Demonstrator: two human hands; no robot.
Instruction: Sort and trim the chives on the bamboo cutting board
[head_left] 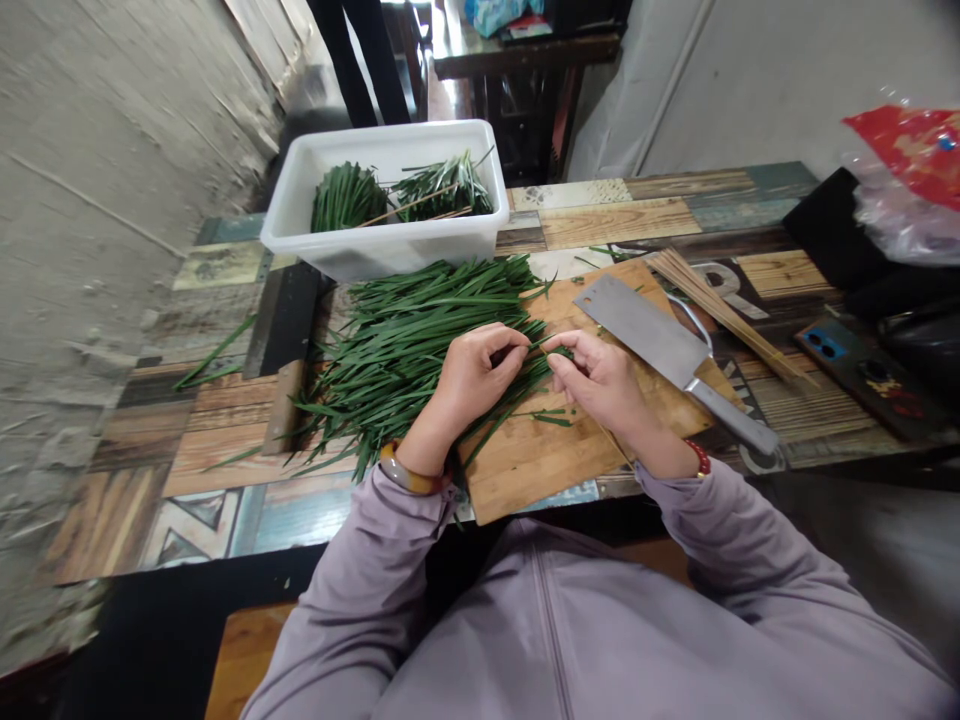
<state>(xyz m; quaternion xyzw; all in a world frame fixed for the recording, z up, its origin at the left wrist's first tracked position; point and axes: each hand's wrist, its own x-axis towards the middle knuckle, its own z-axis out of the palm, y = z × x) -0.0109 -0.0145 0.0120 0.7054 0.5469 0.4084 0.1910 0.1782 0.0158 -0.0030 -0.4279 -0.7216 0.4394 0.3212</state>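
Observation:
Over the cutting board (517, 455), my left hand (480, 375) pinches the ends of some green garlic chives between thumb and forefinger. My right hand (600, 385) is closed close beside it, fingertips at the same chives. A thin bamboo skewer (616, 443) runs from those fingertips under the right palm and shows again near the wrist. Left of the hands lies a thick pile of garlic chives (420, 320), its right ends on the board. Short cut bits (551, 417) are scattered below the fingers.
A cleaver (645, 325) lies on the board's right side, handle toward me. Beyond it is a bundle of bamboo skewers (727, 315). A white tub (405, 248) with two chive bunches stands behind the pile. A dark block (281, 320) sits left. Someone's legs (367, 60) show behind.

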